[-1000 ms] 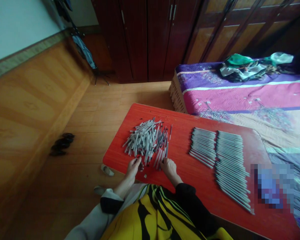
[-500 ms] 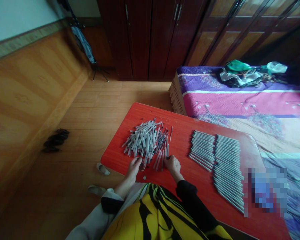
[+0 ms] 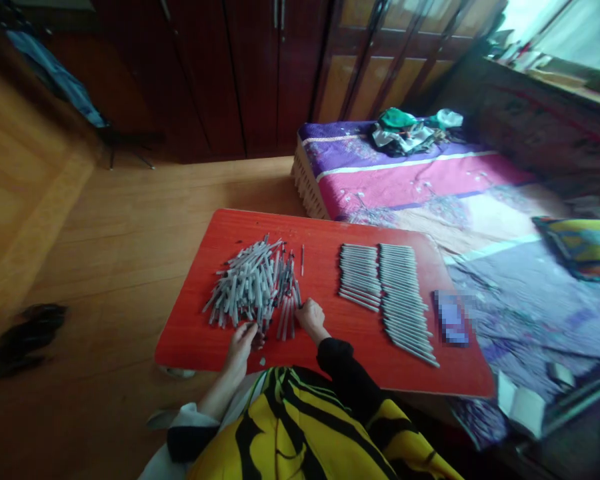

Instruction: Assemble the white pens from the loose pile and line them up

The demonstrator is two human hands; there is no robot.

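On a bright red counter [image 3: 325, 230], a big messy pile of thin gray and white pens [image 3: 250, 287] sits toward the left side. The pens in the pile point every which way, but the ones at its right edge run mostly toward the person. One lone thin pen [image 3: 303, 260] lies just beside the pile, pointing away from the person. To the right are two neat rows of thin gray pens [image 3: 360, 277]. The pens lie side by side, and each one points left and right across the counter. Just past the rows is a small blurry patch [image 3: 451, 317], too blurred to tell what it is.

The left hand [image 3: 240, 353] is at the bottom edge of the pile, with its fingers curled close together. The right hand [image 3: 311, 318] is down on the counter, just beside the pile's lower right end, with its fingers together. I cannot tell if either hand holds a pen.

A black sleeve [image 3: 343, 357] covers the right arm, and yellow and black cloth [image 3: 290, 433] lies below the counter's edge. Past the counter are a purple and pink bed [image 3: 395, 170] and a dark red wooden wardrobe [image 3: 205, 80].
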